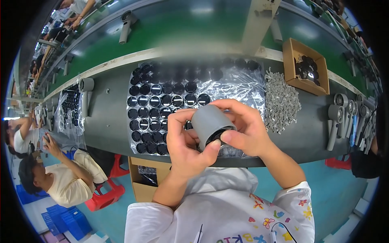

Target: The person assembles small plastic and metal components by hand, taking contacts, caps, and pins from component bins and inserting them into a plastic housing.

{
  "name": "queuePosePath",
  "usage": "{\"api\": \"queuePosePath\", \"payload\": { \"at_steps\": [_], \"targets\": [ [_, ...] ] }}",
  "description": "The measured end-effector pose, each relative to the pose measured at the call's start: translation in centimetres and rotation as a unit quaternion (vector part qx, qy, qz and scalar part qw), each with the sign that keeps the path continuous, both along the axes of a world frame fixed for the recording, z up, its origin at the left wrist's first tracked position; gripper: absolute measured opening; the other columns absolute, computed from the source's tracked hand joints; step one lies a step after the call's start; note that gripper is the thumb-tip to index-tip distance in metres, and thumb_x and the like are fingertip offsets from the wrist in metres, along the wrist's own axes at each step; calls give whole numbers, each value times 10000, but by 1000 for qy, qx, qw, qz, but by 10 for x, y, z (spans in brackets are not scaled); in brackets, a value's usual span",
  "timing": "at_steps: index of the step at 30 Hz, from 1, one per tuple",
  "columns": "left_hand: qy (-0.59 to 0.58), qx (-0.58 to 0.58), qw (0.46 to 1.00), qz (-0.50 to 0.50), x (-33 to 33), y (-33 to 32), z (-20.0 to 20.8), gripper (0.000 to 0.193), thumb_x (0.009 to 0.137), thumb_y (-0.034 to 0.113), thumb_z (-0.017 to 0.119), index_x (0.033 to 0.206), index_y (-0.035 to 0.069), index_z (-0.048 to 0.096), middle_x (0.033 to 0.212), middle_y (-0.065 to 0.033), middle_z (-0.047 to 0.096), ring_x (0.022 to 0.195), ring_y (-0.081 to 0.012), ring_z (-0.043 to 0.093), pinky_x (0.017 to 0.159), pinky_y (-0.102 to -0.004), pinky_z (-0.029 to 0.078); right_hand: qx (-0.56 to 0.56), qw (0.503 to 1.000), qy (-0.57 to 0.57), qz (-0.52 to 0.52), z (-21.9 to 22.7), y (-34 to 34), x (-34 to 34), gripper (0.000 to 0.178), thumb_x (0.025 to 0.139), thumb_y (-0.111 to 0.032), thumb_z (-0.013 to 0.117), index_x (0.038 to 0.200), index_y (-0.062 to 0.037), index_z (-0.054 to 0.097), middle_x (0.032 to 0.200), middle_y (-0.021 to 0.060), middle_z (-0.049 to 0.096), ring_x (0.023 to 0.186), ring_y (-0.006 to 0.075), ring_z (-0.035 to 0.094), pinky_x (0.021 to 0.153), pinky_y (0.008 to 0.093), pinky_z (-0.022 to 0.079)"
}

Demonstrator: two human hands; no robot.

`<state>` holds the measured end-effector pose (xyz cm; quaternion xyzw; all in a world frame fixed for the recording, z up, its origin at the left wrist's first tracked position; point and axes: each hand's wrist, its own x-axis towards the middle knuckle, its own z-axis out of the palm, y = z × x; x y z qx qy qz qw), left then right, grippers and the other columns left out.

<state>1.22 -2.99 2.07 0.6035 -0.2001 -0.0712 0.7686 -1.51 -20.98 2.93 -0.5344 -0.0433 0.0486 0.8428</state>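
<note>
Both my hands hold a grey cylindrical housing (211, 120) above the front of the bench, its open end tilted toward me. My left hand (184, 148) wraps its left side, and my right hand (251, 131) grips the right side. Both thumbs press at the rim of the opening, where a black round part (215, 137) sits inside. How deep that part sits is hidden by the thumbs. Behind and left of my hands, rows of black round caps (154, 101) lie on clear plastic film (239, 87).
Right of the film lies a heap of small grey pieces (282, 101), beside a cardboard box (291, 67) holding black parts. Several grey handled units (333, 125) stand farther right. A green conveyor (182, 32) runs behind the bench. A co-worker (65, 182) sits at the left.
</note>
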Motion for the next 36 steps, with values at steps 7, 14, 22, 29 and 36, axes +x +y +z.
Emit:
{"api": "queuePosePath", "payload": {
  "at_steps": [7, 14, 22, 29, 36],
  "targets": [
    [32, -40, 998, -30, 0, 5, 4, 677, 809, 126, 821, 1285, -54, 374, 1258, -175, 477, 1042, -238, 684, 832, -330, 648, -23, 995, -92, 19, -2, -9, 0, 680, 779, -82, 810, 1385, 35, 525, 1277, 119, 600, 1187, 236, 658, 1011, 361, 541],
    [-38, -5, 999, 9, -2, 1, 2, 724, 783, 119, 834, 1304, -49, 360, 1302, -194, 467, 1061, -255, 682, 861, -341, 642, -39, 997, -55, 24, 6, -3, 2, 790, 781, -290, 835, 1402, 79, 516, 1305, 142, 555, 1206, 250, 596, 1039, 391, 473],
    [-4, -72, 997, 8, -8, -3, -3, 707, 802, 135, 828, 1304, -42, 363, 1316, -196, 447, 1057, -242, 665, 852, -319, 636, -39, 997, -59, 10, 3, -3, 2, 746, 807, -341, 780, 1368, 86, 535, 1229, 115, 532, 1150, 234, 600, 1001, 377, 472],
    [0, -27, 1000, 9, -18, -10, 0, 672, 859, 173, 805, 1303, -49, 352, 1299, -187, 451, 1025, -222, 672, 798, -304, 642, -23, 994, -110, 7, -10, -8, 5, 553, 821, -136, 777, 1291, 54, 556, 1150, 82, 524, 1116, 219, 666, 940, 363, 579],
    [153, -91, 982, -64, -19, -8, 29, 756, 854, 7, 767, 1427, -48, 278, 1419, -185, 389, 1165, -315, 662, 834, -351, 660, 95, 992, 74, 36, -4, -12, 6, 476, 948, -259, 570, 1330, 23, 595, 1087, 93, 683, 905, 143, 654, 650, 261, 537]
  ]
}}
